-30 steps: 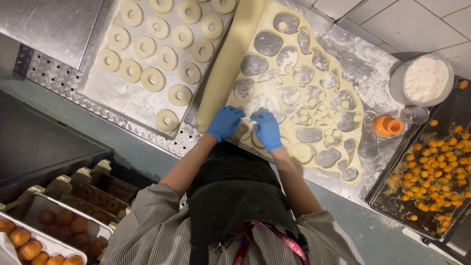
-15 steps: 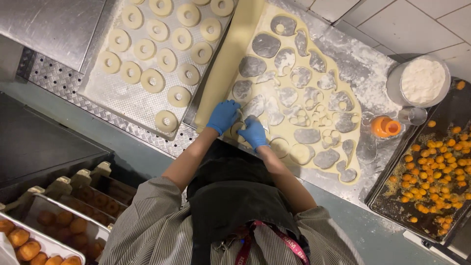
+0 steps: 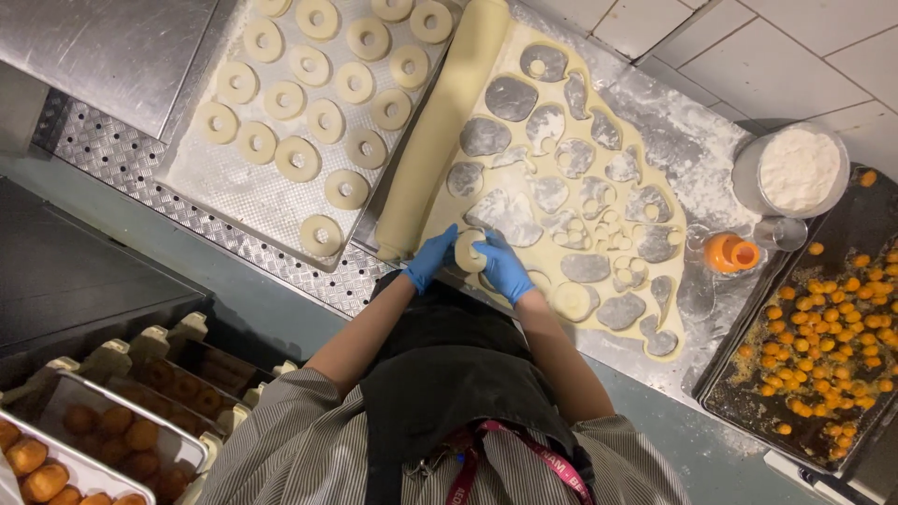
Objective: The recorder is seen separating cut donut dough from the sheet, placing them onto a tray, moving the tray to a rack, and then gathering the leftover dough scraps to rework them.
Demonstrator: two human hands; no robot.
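Both my hands wear blue gloves. Between my left hand [image 3: 430,258] and my right hand [image 3: 502,266] sits a pale dough ring [image 3: 469,251], held at the near edge of a rolled dough sheet [image 3: 561,234]. The sheet is floury and full of round cut-out holes, with small dough centres lying on it. Left of the sheet lies a long wooden rolling pin [image 3: 441,126]. Beyond it a metal tray [image 3: 243,192] carries several raw dough rings [image 3: 297,158] in rows.
A tub of flour [image 3: 798,168] and an orange round cutter [image 3: 731,252] stand at the right of the sheet. A dark tray [image 3: 823,346] with orange crumbs lies further right. Trays of browned round pieces [image 3: 94,440] sit at the lower left.
My hands have moved slightly left along the sheet's near edge and now hold a cut dough ring up between them.
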